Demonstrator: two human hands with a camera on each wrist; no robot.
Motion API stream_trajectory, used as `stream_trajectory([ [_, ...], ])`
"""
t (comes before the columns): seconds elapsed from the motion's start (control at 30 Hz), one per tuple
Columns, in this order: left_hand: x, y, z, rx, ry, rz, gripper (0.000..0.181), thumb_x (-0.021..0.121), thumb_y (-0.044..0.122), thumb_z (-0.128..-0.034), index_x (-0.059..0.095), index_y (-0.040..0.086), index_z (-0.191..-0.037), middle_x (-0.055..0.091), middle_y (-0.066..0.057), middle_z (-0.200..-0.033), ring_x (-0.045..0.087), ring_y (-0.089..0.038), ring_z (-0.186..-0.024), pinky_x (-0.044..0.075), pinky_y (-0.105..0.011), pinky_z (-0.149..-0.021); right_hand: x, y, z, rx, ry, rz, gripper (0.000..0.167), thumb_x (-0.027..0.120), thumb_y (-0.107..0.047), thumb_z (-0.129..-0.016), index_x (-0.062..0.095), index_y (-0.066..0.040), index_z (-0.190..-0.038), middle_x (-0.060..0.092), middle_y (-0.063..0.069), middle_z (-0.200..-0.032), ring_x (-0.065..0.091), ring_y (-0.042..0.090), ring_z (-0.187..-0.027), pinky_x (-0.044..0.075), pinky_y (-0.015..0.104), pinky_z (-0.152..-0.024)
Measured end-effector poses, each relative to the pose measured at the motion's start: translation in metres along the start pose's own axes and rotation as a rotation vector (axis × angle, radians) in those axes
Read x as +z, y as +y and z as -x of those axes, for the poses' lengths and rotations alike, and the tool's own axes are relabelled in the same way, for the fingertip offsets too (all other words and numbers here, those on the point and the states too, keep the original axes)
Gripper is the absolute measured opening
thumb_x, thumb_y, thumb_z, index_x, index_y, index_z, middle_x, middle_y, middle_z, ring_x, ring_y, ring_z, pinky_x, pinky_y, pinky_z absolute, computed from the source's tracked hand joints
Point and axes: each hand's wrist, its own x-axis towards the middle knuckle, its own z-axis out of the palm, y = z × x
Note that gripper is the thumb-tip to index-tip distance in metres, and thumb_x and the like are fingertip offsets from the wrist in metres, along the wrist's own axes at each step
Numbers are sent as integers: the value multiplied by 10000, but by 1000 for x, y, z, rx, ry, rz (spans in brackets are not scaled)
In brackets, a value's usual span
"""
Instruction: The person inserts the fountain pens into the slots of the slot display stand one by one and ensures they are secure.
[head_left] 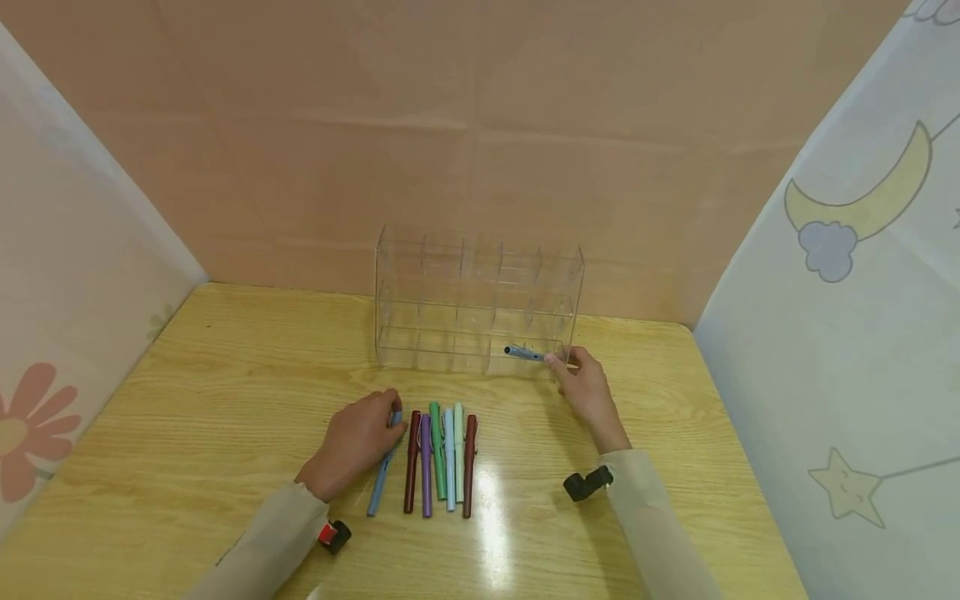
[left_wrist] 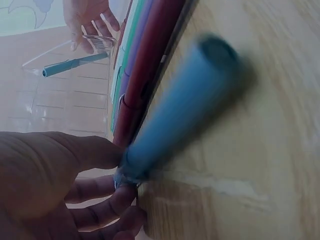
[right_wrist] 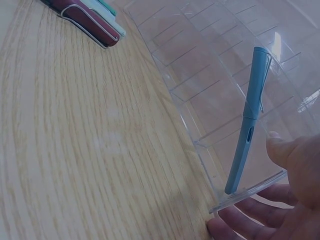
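Observation:
My left hand (head_left: 352, 437) pinches a blue-grey pen (head_left: 380, 481) at the left end of a row of pens. In the left wrist view, thumb and fingers hold this blurred pen (left_wrist: 185, 105) near one end. A clear rack (head_left: 472, 360) stands at the back; another blue-grey pen (right_wrist: 251, 95) lies tilted in its lowest tier, at the right end. Around that end my right hand (head_left: 588, 396) is placed, fingers outside the side wall. The right wrist view shows its thumb (right_wrist: 285, 150) apart from the pen, with the fingers loosely bent.
Beside the left hand's pen lie several others on the wooden table (head_left: 262, 358): dark red (head_left: 412, 462), purple (head_left: 426, 467), green (head_left: 438, 450), light blue (head_left: 450, 460), pale green (head_left: 460, 454) and another dark red one (head_left: 469, 467). Printed cloths rise at both sides.

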Motion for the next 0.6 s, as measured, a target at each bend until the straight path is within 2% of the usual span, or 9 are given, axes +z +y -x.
stream_trajectory([
  [0.1, 1, -1, 0, 4, 5, -13, 123, 729, 169, -957, 695, 68, -1021, 627, -9, -793, 530, -148, -655, 426, -296, -543, 0, 1, 0, 2, -1, -2, 554, 575, -411, -1109, 503, -18, -1494, 580, 223, -1503, 615, 394, -1358, 603, 424, -951],
  [0.27, -3, 0, 0, -2, 7, 15, 147, 685, 137, -948, 704, 47, -1063, 609, -16, -791, 511, -151, -627, 398, -292, -507, 0, 1, -1, 0, 0, -1, 559, 579, -422, -1105, 507, -20, -1488, 582, 222, -1501, 619, 392, -1353, 604, 413, -937],
  [0.43, -16, 5, 3, 10, 31, 59, 174, 663, 136, -965, 697, 39, -1105, 618, -28, -806, 499, -151, -595, 386, -295, -486, 0, 1, -1, -10, 2, 7, 583, 579, -442, -1101, 503, -14, -1491, 582, 229, -1501, 621, 397, -1353, 607, 405, -929],
  [0.6, -31, 13, 6, 36, 70, 64, 160, 674, 150, -974, 689, 52, -1100, 645, -12, -819, 511, -129, -584, 402, -289, -486, 0, 0, -1, -6, 1, 4, 599, 580, -439, -1101, 491, -9, -1509, 591, 236, -1487, 629, 395, -1338, 605, 401, -924],
])
